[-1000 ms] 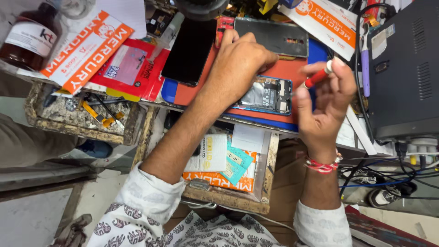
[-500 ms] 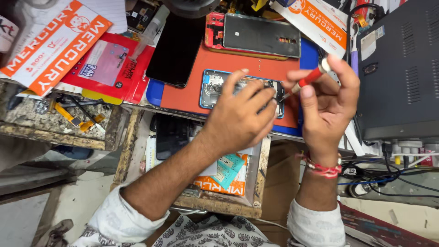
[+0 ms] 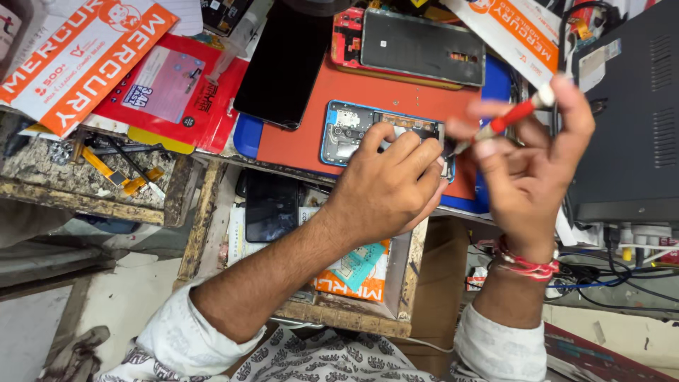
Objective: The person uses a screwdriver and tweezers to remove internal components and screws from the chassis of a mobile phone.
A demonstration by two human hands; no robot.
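An opened phone (image 3: 351, 129) with a blue frame and bare circuit boards lies on an orange mat (image 3: 311, 141). My left hand (image 3: 385, 185) rests on the phone's right half, fingers curled down onto it, covering that part. My right hand (image 3: 530, 166) holds a red-handled screwdriver (image 3: 508, 122) with a white cap, tilted, its tip pointing at the phone's right edge beside my left fingertips. A red thread band circles my right wrist.
A black phone screen (image 3: 283, 64) and a grey back cover in a red frame (image 3: 417, 46) lie beyond the mat. Orange-and-white packets (image 3: 78, 56) sit at the left, a black box (image 3: 629, 113) at the right. An open drawer (image 3: 283, 233) holds a dark phone and packets.
My left hand drew back from the far side of the mat and settled on the opened phone. The right hand with the screwdriver stayed by the phone's right edge. The view shifted closer.
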